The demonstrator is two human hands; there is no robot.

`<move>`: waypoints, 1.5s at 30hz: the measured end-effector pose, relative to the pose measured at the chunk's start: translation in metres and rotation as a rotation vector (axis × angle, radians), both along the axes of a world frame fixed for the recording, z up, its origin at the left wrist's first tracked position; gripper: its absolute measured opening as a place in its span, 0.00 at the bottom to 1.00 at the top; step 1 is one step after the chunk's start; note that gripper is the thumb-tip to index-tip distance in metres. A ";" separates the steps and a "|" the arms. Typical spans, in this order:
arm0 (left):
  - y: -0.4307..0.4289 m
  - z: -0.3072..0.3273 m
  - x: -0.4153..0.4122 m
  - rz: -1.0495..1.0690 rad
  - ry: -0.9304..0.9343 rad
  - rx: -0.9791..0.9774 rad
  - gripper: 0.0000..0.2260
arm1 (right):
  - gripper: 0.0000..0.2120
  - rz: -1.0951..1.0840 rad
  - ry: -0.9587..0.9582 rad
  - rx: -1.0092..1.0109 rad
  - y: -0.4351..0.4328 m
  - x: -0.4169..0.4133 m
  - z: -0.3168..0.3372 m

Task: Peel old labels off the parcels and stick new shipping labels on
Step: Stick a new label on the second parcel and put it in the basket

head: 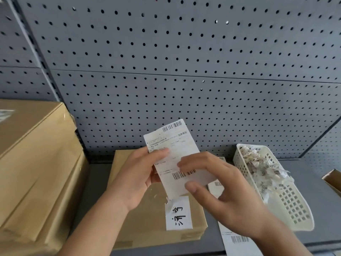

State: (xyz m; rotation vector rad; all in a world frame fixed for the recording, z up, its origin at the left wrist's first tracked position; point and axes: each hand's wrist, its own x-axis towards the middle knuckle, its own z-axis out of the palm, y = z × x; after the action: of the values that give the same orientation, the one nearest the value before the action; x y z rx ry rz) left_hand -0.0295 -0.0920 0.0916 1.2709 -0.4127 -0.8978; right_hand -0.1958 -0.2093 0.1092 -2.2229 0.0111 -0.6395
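Though behind label (172, 145), parcel (147, 224) btwn boxes (36, 163), basket (295, 206)

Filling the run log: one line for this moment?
left hand: holds shipping label | right hand: pinches its lower part | parcel: lying below

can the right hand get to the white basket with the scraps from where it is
Probably yes. The white basket sits just to the right of the right hand, open-topped, with nothing between them. But that hand is pinching the shipping label, so it must release it or carry it along.
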 end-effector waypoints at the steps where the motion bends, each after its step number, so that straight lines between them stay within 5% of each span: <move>1: 0.003 -0.002 0.003 0.006 0.006 0.007 0.11 | 0.08 0.008 -0.012 0.033 0.001 0.002 -0.001; 5: 0.014 -0.010 0.013 0.083 0.041 0.060 0.08 | 0.05 -0.230 0.000 0.274 0.000 0.020 -0.015; 10: 0.030 -0.018 0.017 0.007 -0.079 0.184 0.08 | 0.06 -0.360 0.305 0.627 -0.003 0.048 -0.027; 19: 0.048 -0.035 0.030 -0.059 -0.245 0.342 0.08 | 0.13 -0.366 0.455 0.706 0.000 0.063 -0.054; 25: 0.051 -0.050 0.037 -0.001 -0.490 0.426 0.06 | 0.12 -0.374 0.510 0.635 0.001 0.072 -0.066; 29: 0.045 -0.063 0.043 0.060 -0.652 0.527 0.05 | 0.12 -0.422 0.573 0.379 -0.001 0.077 -0.075; 45: 0.033 -0.073 0.048 0.095 -0.825 0.697 0.13 | 0.12 -0.515 0.646 -0.002 0.003 0.099 -0.090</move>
State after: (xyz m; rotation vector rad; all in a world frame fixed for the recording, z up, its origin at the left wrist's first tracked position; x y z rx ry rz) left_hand 0.0183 -0.0594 0.0186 2.2879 -0.7035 -0.3907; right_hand -0.0970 -0.2065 0.0196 -2.3446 0.9287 -0.1496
